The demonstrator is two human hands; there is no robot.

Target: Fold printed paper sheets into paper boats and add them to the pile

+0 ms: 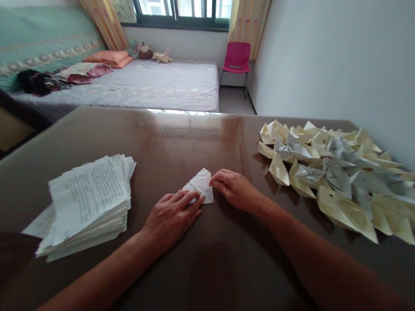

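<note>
A small folded sheet of printed paper point(202, 180), roughly triangular with its point away from me, lies on the brown table in front of me. My left hand point(173, 215) rests flat over its lower left part, fingers stretched out and pressing it down. At the paper's right edge is my right hand point(231, 189), its fingers bent together in a pinch at the edge. What those fingertips grip is mostly hidden, but they touch the folded paper.
On the left of the table point(179, 143) stands a stack of printed sheets point(89, 198). Many folded paper boats point(346, 203), cream and printed white, crowd the right side. Beyond the table are a bed point(170, 83), a pink chair point(237, 58) and a window. A wall runs along the right.
</note>
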